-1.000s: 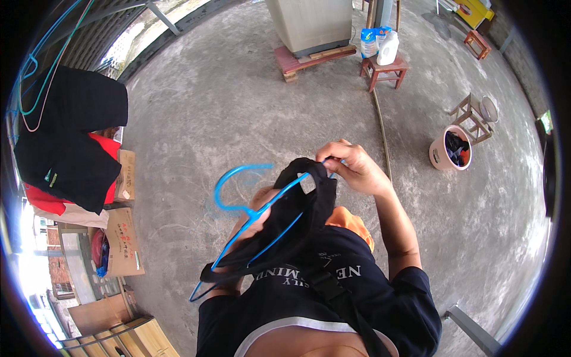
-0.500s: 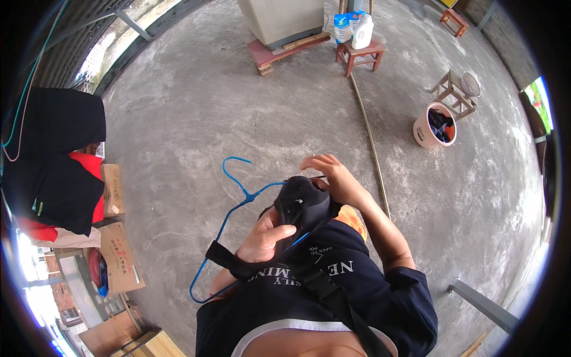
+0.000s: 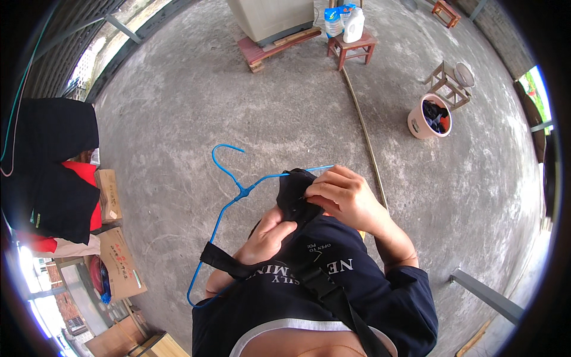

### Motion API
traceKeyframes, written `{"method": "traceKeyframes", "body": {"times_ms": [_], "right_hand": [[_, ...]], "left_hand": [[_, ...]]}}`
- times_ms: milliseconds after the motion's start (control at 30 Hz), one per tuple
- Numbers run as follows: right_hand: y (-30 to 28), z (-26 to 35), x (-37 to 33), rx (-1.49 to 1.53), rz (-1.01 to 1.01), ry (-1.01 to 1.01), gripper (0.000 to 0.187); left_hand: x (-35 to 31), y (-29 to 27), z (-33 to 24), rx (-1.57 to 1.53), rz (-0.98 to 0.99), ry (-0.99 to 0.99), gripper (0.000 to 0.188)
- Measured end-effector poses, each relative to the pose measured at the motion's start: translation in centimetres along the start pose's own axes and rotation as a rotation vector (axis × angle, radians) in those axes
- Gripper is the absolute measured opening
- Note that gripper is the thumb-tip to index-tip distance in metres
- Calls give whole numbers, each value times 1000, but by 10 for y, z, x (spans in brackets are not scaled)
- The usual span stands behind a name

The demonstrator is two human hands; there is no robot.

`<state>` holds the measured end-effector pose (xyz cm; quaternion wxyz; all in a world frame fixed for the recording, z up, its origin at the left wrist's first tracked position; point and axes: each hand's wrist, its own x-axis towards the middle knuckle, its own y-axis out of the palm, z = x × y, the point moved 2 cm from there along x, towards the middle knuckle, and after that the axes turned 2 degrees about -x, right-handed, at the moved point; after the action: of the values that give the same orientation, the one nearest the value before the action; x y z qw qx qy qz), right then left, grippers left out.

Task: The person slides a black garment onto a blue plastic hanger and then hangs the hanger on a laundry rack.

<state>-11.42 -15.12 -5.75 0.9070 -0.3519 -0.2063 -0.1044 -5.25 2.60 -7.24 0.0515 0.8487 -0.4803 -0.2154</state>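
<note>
A blue clothes hanger [image 3: 244, 193] is tilted in front of my torso, its hook toward the upper left. Bunched black cloth [image 3: 290, 193] hangs around its right arm, and a wide black band [image 3: 221, 260] loops over its left end. What kind of garment this is, I cannot make out. My left hand [image 3: 266, 236] grips the cloth from below, thumb on top. From the right, my right hand [image 3: 350, 199] pinches the cloth's edge, with the hanger's right end touching its fingers. The hanger's lower bar is mostly hidden behind my hands and the cloth.
A pink bucket [image 3: 417, 125] of dark clothes stands by a wooden stool frame [image 3: 443, 80] at right. A white jug [image 3: 354, 25] sits on a red stool [image 3: 352, 46] beyond. Dark clothes [image 3: 50, 154] hang at left above cardboard boxes [image 3: 121, 262]. A long pole [image 3: 361, 119] lies on the floor.
My right hand's fingers, earlier spread beside the cloth, have come down and closed on its edge. The hanger has shifted slightly left, and its right arm now shows past the cloth.
</note>
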Motion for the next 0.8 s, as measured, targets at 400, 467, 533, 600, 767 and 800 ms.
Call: {"method": "traceKeyframes", "body": {"times_ms": [400, 467, 533, 600, 767, 800], "right_hand": [[2, 4, 2, 76, -16, 168, 18], [0, 2, 0, 165, -46, 231, 18], [0, 1, -1, 166, -29, 203, 19], [4, 0, -4, 175, -36, 152, 18], [4, 5, -3, 91, -57, 79, 16], [4, 6, -3, 76, -62, 63, 16]], "left_hand": [[3, 6, -8, 371, 65, 164, 50], [2, 0, 5, 297, -18, 102, 48], [2, 0, 6, 234, -60, 93, 44], [3, 4, 1, 204, -69, 134, 37], [0, 4, -1, 255, -77, 122, 41], [0, 4, -2, 275, -65, 115, 44]]}}
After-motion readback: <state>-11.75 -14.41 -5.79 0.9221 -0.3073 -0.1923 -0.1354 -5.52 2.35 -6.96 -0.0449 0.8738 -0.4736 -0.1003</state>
